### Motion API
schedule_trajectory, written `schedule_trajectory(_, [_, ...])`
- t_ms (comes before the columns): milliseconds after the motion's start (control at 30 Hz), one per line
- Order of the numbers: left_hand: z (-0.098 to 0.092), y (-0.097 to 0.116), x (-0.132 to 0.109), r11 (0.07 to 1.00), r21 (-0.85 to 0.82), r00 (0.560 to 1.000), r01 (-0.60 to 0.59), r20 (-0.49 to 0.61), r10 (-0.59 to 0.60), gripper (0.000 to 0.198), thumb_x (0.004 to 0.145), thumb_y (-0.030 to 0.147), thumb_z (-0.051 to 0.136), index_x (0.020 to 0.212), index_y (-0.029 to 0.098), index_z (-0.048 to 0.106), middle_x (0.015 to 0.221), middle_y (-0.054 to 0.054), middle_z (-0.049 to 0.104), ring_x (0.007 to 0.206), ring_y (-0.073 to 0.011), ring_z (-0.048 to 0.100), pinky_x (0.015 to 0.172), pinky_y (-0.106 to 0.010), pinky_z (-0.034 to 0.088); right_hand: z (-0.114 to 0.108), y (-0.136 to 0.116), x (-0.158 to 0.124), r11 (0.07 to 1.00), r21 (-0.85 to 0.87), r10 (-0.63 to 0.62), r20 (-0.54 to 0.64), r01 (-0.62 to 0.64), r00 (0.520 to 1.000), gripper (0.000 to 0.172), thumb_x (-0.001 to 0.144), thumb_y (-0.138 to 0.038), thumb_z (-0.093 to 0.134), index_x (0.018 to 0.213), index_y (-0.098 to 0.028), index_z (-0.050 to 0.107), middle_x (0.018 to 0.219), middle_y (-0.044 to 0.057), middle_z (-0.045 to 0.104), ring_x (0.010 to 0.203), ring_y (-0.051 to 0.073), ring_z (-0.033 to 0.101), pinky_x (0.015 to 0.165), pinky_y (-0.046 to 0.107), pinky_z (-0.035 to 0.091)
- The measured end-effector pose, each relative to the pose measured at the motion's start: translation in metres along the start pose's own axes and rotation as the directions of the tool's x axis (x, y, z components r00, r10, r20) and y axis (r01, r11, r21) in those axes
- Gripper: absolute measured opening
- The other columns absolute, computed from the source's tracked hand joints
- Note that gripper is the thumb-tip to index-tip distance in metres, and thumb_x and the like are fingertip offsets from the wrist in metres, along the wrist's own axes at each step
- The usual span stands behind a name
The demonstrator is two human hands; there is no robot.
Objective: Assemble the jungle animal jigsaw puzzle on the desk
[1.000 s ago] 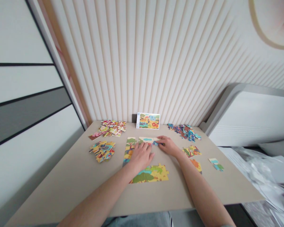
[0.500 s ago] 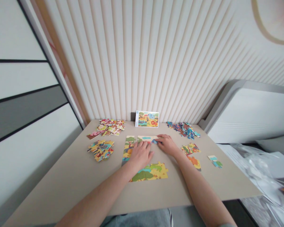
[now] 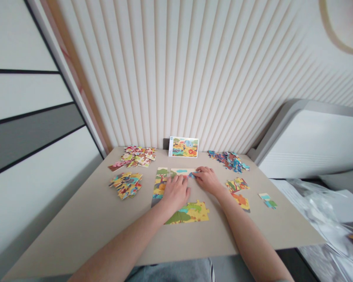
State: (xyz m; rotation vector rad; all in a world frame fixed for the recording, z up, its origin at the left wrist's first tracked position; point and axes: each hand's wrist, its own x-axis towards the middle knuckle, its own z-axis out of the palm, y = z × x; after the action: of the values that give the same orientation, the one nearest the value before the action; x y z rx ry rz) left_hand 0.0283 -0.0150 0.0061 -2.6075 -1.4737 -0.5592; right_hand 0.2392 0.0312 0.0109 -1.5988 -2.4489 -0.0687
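Note:
A partly joined jigsaw puzzle lies on the table, with a left column (image 3: 161,178) showing a tree and a lower section (image 3: 198,211) showing a green crocodile. Beyond them is a top strip (image 3: 181,171) with a blue cloud, a small gap between it and the column. My left hand (image 3: 176,192) lies palm down, its fingers stretched out onto the near edge of this strip. At the strip's right end my right hand (image 3: 209,181) has its thumb and fingers closed on a puzzle piece (image 3: 191,175) with blue on it, partly covered by the fingers.
A picture card (image 3: 183,147) leans against the ribbed wall. Piles of puzzle pieces lie at back left (image 3: 137,156), left (image 3: 126,185) and back right (image 3: 230,161). Joined pieces (image 3: 237,186) and a small blue-green pair (image 3: 268,200) lie right. Clear plastic (image 3: 314,207) is beyond the table's right edge.
The camera view has shifted slightly. Both hands stay at the top strip, with hardly any visible movement.

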Motion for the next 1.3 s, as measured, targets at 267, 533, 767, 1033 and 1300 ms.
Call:
schedule_trajectory(267, [-0.001,-0.002,-0.001,0.999,-0.031,1.0,0.008,0.009,-0.008,0.036,0.096,0.032,0.051,0.129,0.019,0.06,0.124,-0.015,0.061,0.117,-0.0325,0.052,0.105,-0.051,0.035,0.008,0.038,-0.006,0.987,0.159,0.044,-0.118,-0.025,0.992,0.037,0.1,-0.027,0.047,0.131,-0.029,0.067,0.135,0.007,0.064,0.124,0.023,0.059,0.107,0.041,0.042])
schedule_trajectory(533, [0.001,-0.002,-0.002,1.0,-0.015,1.0,0.006,0.001,-0.006,0.036,0.097,0.034,0.05,0.129,0.02,0.06,0.127,-0.015,0.061,0.118,-0.0325,0.052,0.106,-0.052,0.035,0.018,0.084,-0.014,0.98,0.195,0.034,-0.012,-0.031,0.999,0.04,0.097,-0.046,0.055,0.133,-0.031,0.067,0.143,0.005,0.061,0.132,0.026,0.056,0.113,0.043,0.041])
schedule_trajectory(767, [0.003,-0.003,-0.003,1.0,-0.004,1.0,-0.004,-0.001,0.004,0.036,0.097,0.035,0.049,0.128,0.019,0.06,0.127,-0.015,0.06,0.118,-0.0325,0.052,0.105,-0.051,0.036,0.009,0.094,-0.022,0.968,0.224,0.115,0.004,-0.113,0.993,0.041,0.096,-0.047,0.056,0.13,-0.028,0.069,0.141,0.007,0.062,0.128,0.026,0.06,0.112,0.04,0.043])
schedule_trajectory(1033, [0.004,-0.006,0.002,0.999,-0.033,0.999,-0.031,0.01,0.032,0.04,0.099,0.041,0.049,0.132,0.02,0.057,0.133,-0.014,0.059,0.123,-0.0319,0.05,0.108,-0.051,0.034,0.005,0.098,-0.027,0.976,0.18,0.12,0.027,-0.123,0.992,0.039,0.095,-0.041,0.059,0.127,-0.024,0.071,0.139,0.009,0.064,0.126,0.027,0.061,0.111,0.04,0.044])
schedule_trajectory(1300, [0.003,-0.005,0.001,0.998,-0.059,0.999,-0.038,0.009,0.039,0.045,0.098,0.04,0.05,0.138,0.019,0.055,0.14,-0.016,0.054,0.131,-0.0342,0.046,0.113,-0.054,0.029,0.009,0.068,-0.019,0.981,0.189,0.052,-0.111,-0.03,0.992,0.036,0.098,-0.041,0.055,0.129,-0.027,0.068,0.142,0.008,0.061,0.131,0.025,0.057,0.113,0.044,0.041])
